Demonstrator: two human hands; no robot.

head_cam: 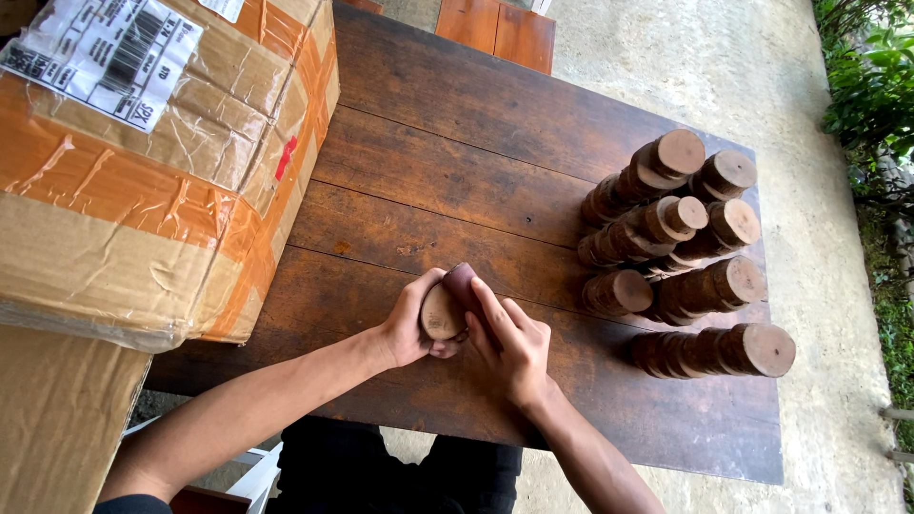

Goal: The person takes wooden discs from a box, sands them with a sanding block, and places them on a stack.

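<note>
I see a big taped cardboard box (143, 162) standing at the table's (428, 152) left edge, flaps shut, so I cannot tell what is inside. My left hand (409, 324) curls around a round wooden disc (442, 314), fingers closed on its rim. My right hand (509, 347) presses a dark reddish pad (464, 282) against the disc's top edge, fingers wrapped over it. The disc sits between both hands, near the table's front edge. Stacks of wooden discs (681, 252) lie along the right edge.
</note>
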